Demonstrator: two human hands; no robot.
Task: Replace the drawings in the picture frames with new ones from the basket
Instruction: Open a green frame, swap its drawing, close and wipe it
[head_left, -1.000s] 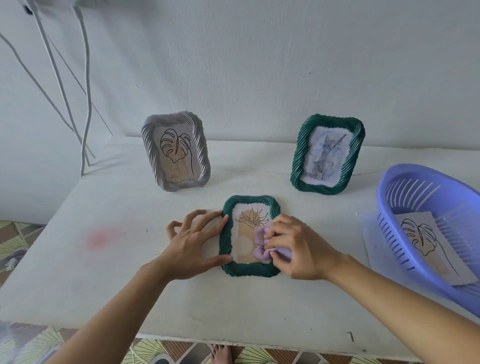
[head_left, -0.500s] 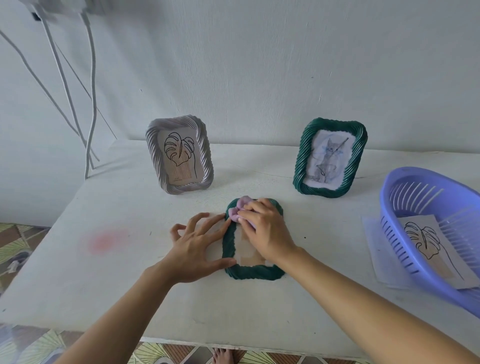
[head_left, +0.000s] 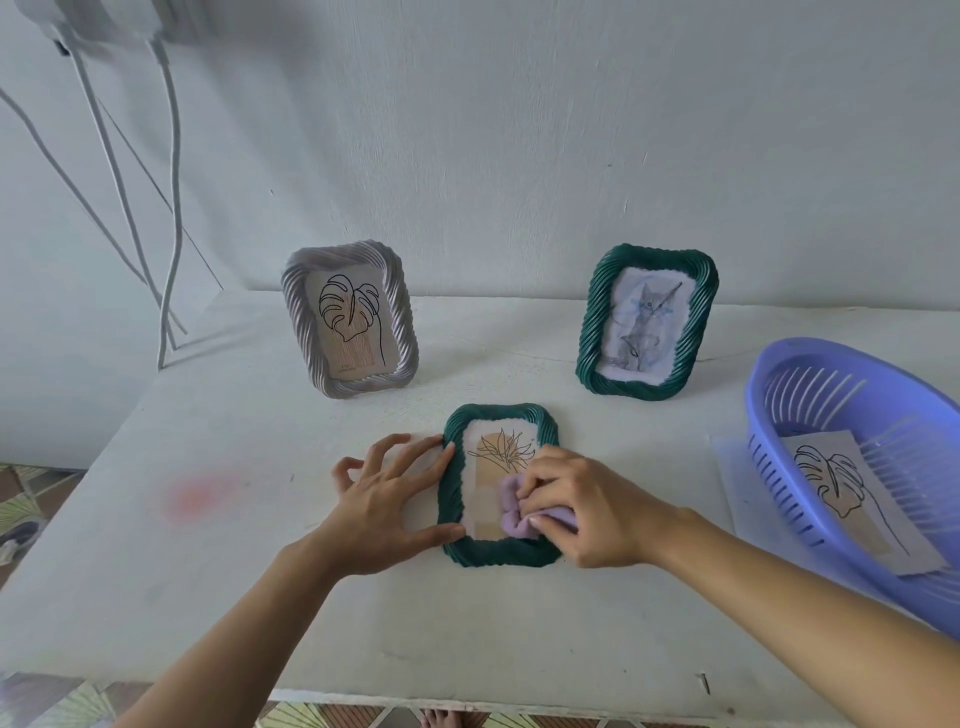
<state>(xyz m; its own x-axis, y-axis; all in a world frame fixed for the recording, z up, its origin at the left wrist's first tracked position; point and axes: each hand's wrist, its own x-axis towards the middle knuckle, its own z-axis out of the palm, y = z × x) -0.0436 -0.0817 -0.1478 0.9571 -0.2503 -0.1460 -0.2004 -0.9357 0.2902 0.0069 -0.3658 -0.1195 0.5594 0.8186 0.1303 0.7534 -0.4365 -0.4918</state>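
My right hand (head_left: 592, 509) has its fingers curled tight, pinching a bunched-up lilac cloth (head_left: 511, 512) down on the lower right of the glass. Left hand (head_left: 384, 499) is spread wide, thumb and fingertips pushed up against the left edge of the flat green frame (head_left: 451, 483). That one's lying face up on the white table (head_left: 234, 545) right in front of me, with a plant drawing (head_left: 501, 449) in it.

Behind it, propped upright: a grey frame (head_left: 296, 312) with a leaf sketch (head_left: 348, 322) on the left, and a standing green frame (head_left: 595, 332) with a cat picture (head_left: 641, 327) on the right.

Far right is the purple basket (head_left: 763, 415) with a leaf drawing (head_left: 836, 483) lying inside, and a loose sheet (head_left: 727, 467) poking out from under it.
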